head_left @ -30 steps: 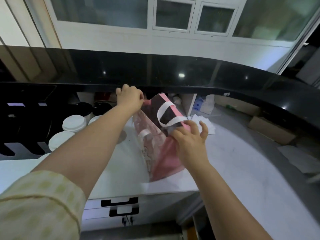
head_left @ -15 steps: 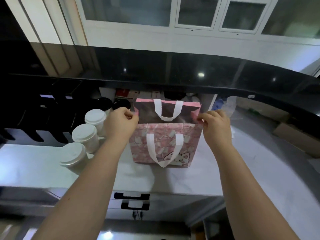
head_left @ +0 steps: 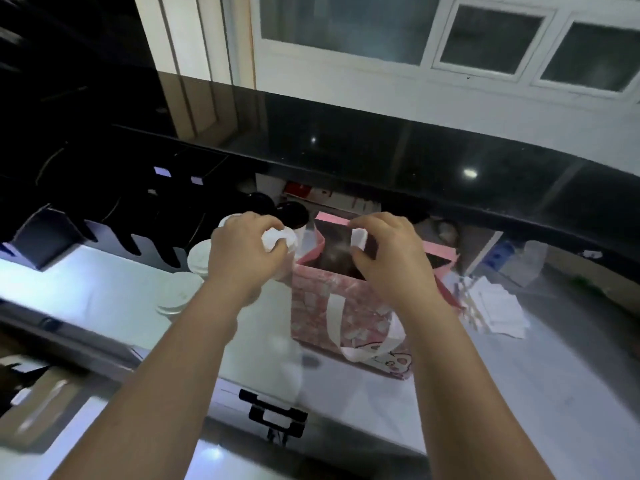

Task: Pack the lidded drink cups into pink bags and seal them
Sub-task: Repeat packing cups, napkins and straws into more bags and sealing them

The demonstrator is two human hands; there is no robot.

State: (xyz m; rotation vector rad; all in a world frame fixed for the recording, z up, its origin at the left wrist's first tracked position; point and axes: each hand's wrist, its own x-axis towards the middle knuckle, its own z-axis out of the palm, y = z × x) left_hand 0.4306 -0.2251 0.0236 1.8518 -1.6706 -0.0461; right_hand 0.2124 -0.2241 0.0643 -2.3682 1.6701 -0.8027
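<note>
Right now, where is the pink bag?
Head view, centre-right: the pink bag stands open on the white counter, the right hand holding its far handle, and the left hand gripping a lidded cup just left of it.

Left grip (head_left: 247, 254): centre of frame, fingers curled round white cup (head_left: 278, 239).
Right grip (head_left: 394, 261): beside it, pinching bag handle (head_left: 358, 237).
Forearms (head_left: 194, 341): bare, stretched in from lower edge.
</note>
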